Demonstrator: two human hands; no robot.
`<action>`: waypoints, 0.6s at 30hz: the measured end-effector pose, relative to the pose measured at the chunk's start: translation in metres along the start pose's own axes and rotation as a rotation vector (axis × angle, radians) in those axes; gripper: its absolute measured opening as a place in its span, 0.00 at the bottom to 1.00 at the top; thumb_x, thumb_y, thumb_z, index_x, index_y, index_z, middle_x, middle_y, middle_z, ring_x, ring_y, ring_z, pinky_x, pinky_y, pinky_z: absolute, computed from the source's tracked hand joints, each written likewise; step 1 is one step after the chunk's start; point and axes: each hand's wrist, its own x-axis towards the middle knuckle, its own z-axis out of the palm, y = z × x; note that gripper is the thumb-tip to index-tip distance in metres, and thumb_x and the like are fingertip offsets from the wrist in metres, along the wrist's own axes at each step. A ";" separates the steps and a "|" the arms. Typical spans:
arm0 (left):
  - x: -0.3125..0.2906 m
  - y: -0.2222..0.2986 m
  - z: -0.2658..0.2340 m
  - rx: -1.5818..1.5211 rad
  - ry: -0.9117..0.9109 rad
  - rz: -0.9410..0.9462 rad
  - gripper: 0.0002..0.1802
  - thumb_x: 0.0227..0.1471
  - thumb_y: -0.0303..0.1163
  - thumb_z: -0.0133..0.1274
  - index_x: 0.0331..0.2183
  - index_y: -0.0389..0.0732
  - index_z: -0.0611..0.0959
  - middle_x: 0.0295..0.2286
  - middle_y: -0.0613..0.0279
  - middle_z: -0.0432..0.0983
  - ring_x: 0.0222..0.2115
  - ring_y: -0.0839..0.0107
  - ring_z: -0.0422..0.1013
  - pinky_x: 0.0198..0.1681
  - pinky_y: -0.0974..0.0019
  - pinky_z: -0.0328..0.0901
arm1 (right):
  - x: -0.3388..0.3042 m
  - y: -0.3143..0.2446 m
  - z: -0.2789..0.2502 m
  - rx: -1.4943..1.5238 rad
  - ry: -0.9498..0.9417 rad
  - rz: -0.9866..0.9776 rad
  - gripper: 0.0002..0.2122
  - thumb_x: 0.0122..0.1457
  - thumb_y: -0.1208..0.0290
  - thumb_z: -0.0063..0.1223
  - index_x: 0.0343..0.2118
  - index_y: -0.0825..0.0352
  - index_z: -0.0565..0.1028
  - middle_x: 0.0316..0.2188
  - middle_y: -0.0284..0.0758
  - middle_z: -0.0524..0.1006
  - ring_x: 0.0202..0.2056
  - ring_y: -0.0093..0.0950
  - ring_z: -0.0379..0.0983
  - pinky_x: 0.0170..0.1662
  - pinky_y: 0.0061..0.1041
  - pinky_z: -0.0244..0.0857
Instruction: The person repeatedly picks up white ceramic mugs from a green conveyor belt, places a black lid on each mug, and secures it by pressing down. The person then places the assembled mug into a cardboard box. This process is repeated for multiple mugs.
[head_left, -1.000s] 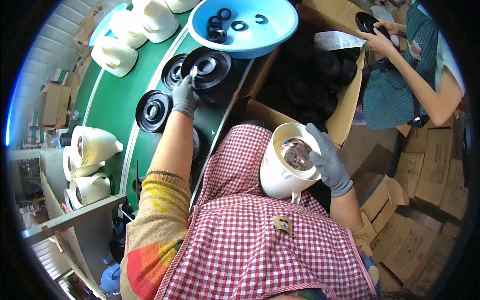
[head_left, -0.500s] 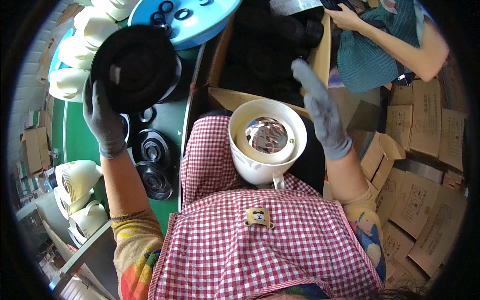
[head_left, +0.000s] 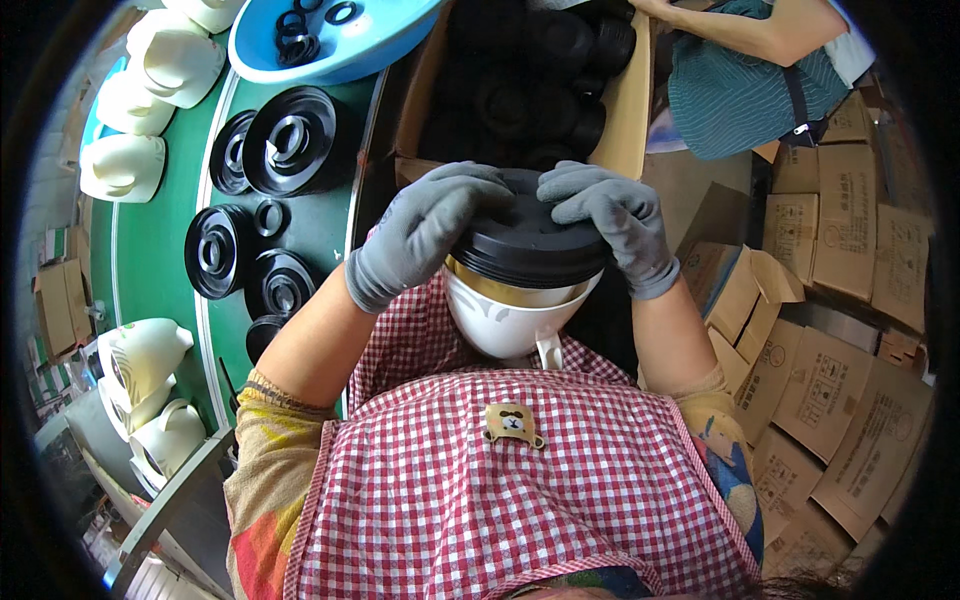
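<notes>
On my lap stands a white jug body (head_left: 505,327) with a small handle on its near side, its wide opening facing up. A round black plastic cover (head_left: 530,242) sits over that opening, slightly tilted, with a pale band of the inner rim showing below it. My left hand (head_left: 428,232), in a grey glove, grips the cover's left side with bent fingers. From the right, my gloved right hand (head_left: 622,225) curls its fingers over the opposite edge. The mirror-like inside of the jug is hidden beneath the cover.
Left, a green worktable (head_left: 165,265) holds stacked black discs (head_left: 290,140) and white jug bodies (head_left: 125,168). A blue basin (head_left: 370,62) of black rings and a carton (head_left: 625,120) of black parts stand ahead. Another person's arm (head_left: 740,30) is far right, above cardboard boxes (head_left: 850,215).
My left hand has brought the black cover from above the table onto the jug. The right hand has moved in from the right and taken hold of its edge.
</notes>
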 end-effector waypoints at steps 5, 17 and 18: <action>-0.010 -0.009 0.004 0.139 0.037 0.115 0.13 0.56 0.30 0.48 0.36 0.33 0.84 0.38 0.47 0.78 0.44 0.54 0.73 0.55 0.54 0.62 | -0.005 0.007 0.001 -0.096 -0.034 -0.083 0.17 0.61 0.58 0.51 0.24 0.67 0.81 0.32 0.38 0.81 0.44 0.35 0.75 0.59 0.41 0.57; -0.012 -0.015 0.010 0.164 0.083 0.090 0.11 0.50 0.28 0.51 0.33 0.33 0.85 0.36 0.46 0.79 0.43 0.54 0.74 0.58 0.51 0.59 | -0.008 0.008 0.003 -0.136 -0.044 -0.015 0.12 0.60 0.66 0.53 0.23 0.65 0.80 0.31 0.36 0.81 0.43 0.32 0.76 0.60 0.39 0.55; -0.012 -0.013 0.012 0.165 0.086 0.078 0.11 0.50 0.28 0.51 0.33 0.33 0.85 0.36 0.46 0.79 0.43 0.54 0.74 0.58 0.51 0.59 | -0.009 0.009 0.002 -0.129 -0.049 -0.008 0.12 0.61 0.66 0.52 0.23 0.65 0.80 0.31 0.36 0.81 0.43 0.32 0.76 0.60 0.39 0.55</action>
